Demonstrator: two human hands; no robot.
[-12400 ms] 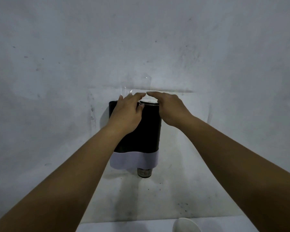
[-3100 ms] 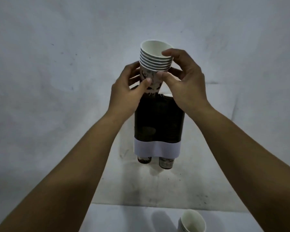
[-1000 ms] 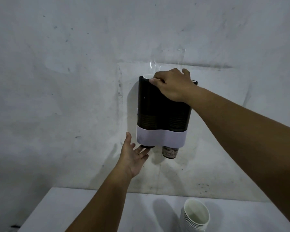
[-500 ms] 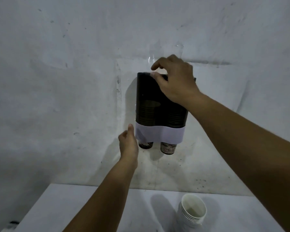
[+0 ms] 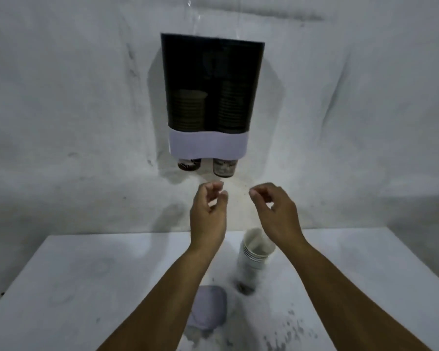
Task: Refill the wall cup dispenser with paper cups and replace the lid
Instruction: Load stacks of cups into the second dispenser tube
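Dispenser (image 5: 211,95) on far wall, now untouched: both hands have come off it and hang below its two outlets, over the tabletop (image 5: 86,287). Left hand (image 5: 208,216) and right hand (image 5: 276,216) loosely curled, empty, gripping nothing. Half a second earlier right hand was at the dispenser top, left at its lower band. Both tubes show cup stacks behind dark plastic. Spare paper cups (image 5: 256,252) stand beneath right hand; lid (image 5: 209,311) lies near, unfitted. Judgement: more cups or lid next.
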